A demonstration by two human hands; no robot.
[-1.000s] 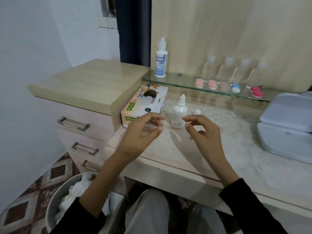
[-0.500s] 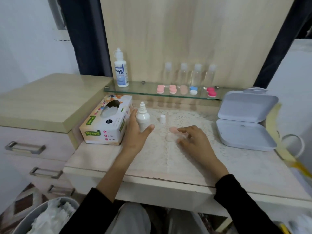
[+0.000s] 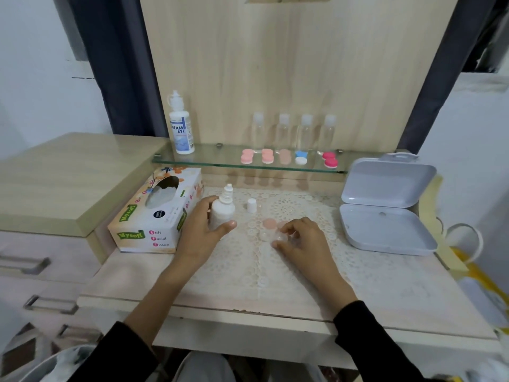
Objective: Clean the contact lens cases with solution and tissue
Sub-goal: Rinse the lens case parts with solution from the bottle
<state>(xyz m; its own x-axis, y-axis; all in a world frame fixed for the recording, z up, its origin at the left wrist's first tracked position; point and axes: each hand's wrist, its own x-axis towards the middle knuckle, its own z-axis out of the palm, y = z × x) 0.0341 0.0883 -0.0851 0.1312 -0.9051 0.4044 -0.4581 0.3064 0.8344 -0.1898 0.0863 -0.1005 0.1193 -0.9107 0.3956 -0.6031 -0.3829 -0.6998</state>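
The lens case (image 3: 276, 237), centre frame on the lace mat (image 3: 303, 205), looks light, stiff and slippery, best pinched by its rim; the right hand (image 3: 303, 245) curls round it, pinching. Left of it, the left hand (image 3: 201, 232) wraps the solution bottle (image 3: 222, 213) beside the tissue box (image 3: 154, 216).

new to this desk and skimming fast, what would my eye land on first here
The two hands at the middle: the left hand grips an uncapped white bottle, the right hand seems to pinch a clear lens case on the lace mat. Behind, a row of pink, blue and red lens cases lines the glass shelf.
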